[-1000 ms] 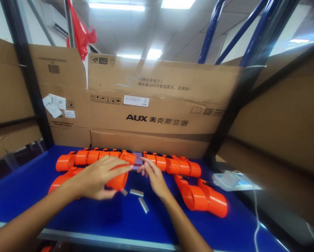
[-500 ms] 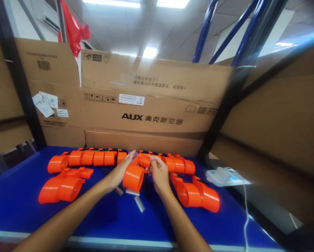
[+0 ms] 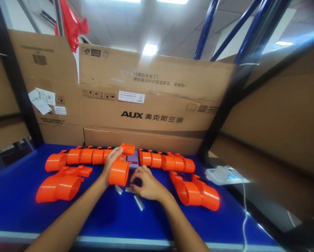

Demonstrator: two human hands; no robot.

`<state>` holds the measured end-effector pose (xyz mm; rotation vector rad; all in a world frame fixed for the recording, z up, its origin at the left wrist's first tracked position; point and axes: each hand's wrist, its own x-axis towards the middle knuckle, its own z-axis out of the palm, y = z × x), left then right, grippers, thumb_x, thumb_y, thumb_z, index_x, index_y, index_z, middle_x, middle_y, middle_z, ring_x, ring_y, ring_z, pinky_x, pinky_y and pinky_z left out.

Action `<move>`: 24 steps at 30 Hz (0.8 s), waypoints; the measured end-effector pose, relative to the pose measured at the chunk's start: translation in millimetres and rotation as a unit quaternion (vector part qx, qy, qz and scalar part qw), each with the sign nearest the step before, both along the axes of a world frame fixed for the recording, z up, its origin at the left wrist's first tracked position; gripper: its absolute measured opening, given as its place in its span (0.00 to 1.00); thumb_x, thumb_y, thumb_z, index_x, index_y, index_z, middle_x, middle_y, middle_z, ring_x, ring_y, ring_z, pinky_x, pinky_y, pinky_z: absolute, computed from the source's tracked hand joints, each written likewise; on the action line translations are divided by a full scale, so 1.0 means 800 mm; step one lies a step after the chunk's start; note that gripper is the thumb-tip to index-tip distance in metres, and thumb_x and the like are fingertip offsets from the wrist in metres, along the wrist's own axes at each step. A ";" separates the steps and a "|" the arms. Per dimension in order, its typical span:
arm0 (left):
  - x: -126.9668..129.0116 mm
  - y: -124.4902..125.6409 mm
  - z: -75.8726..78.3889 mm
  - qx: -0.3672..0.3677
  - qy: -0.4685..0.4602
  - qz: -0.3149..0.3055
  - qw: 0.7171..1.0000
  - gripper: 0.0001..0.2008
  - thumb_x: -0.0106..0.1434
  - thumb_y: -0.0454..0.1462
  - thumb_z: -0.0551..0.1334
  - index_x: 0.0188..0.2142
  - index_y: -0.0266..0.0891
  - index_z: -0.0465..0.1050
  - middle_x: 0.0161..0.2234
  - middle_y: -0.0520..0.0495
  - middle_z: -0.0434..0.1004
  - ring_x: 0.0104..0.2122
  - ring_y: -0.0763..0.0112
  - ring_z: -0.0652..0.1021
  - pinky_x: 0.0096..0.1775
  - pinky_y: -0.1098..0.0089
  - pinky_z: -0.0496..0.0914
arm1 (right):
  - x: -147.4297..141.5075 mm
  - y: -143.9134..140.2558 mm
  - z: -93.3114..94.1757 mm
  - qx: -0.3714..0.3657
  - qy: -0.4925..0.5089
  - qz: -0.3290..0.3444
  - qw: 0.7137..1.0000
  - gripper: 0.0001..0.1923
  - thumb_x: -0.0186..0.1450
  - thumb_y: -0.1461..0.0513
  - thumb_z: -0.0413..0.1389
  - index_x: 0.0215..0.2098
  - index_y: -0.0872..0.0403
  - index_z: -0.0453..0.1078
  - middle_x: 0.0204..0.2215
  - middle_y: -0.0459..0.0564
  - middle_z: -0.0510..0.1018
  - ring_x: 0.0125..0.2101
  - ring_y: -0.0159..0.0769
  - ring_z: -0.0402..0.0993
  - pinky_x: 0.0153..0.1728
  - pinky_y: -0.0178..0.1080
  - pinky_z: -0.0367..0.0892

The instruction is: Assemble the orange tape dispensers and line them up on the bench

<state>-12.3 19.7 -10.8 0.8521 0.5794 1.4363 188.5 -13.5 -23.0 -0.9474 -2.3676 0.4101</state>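
Observation:
My left hand [image 3: 110, 165] is closed around an orange plastic part with a wide ring [image 3: 119, 173] and a small clip-like end [image 3: 128, 149] sticking up. This part is held above the blue table, in front of the back row. My right hand [image 3: 146, 183] is just to its right, low over the table, with curled fingers and a gap between thumb and index finger. Nothing shows in that gap. A small grey strip [image 3: 130, 190] lies by the right thumb. More strips lie near it, one [image 3: 139, 203] in front and another [image 3: 118, 189] under the orange ring.
Several orange ring parts stand in a left row [image 3: 87, 155] and a right row [image 3: 167, 162] along the back. Pairs lie at the left [image 3: 58, 187] and right [image 3: 199, 194]. A white device with a cable [image 3: 222, 175] sits at the right edge. Cardboard [image 3: 151, 134] walls the back.
My left hand has moved left with the orange part and tipped its clip end up. My right hand has let go of the part and dropped toward the grey strips.

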 end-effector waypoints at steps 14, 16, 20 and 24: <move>-0.010 -0.006 0.000 0.004 0.021 0.048 0.999 0.20 0.53 0.47 0.71 0.38 0.43 0.65 0.18 0.59 0.68 0.15 0.78 0.70 0.20 0.76 0.63 | -0.006 -0.003 -0.004 -0.021 -0.101 0.047 0.994 0.07 0.60 0.60 0.63 0.37 0.51 0.77 0.38 0.50 0.75 0.44 0.42 0.65 0.47 0.42 0.58; -0.010 -0.005 -0.001 0.005 0.016 0.050 0.999 0.19 0.53 0.46 0.71 0.37 0.43 0.66 0.18 0.59 0.68 0.14 0.78 0.69 0.20 0.77 0.63 | -0.006 -0.003 -0.005 -0.017 -0.100 0.048 0.994 0.05 0.61 0.62 0.62 0.37 0.51 0.77 0.38 0.49 0.76 0.43 0.41 0.66 0.47 0.41 0.58; -0.007 -0.007 -0.002 0.003 0.023 0.054 0.998 0.19 0.53 0.46 0.71 0.37 0.42 0.67 0.18 0.59 0.69 0.15 0.79 0.70 0.21 0.76 0.64 | -0.007 -0.001 -0.007 0.003 -0.088 0.046 0.995 0.05 0.63 0.66 0.57 0.34 0.52 0.75 0.36 0.49 0.77 0.42 0.39 0.67 0.47 0.41 0.58; 0.003 -0.016 -0.007 0.006 0.079 0.008 0.997 0.19 0.55 0.48 0.70 0.39 0.41 0.69 0.18 0.55 0.72 0.16 0.75 0.72 0.21 0.75 0.63 | -0.004 -0.001 -0.004 0.001 -0.063 0.026 0.998 0.05 0.63 0.67 0.55 0.33 0.54 0.73 0.33 0.49 0.77 0.38 0.38 0.70 0.42 0.38 0.61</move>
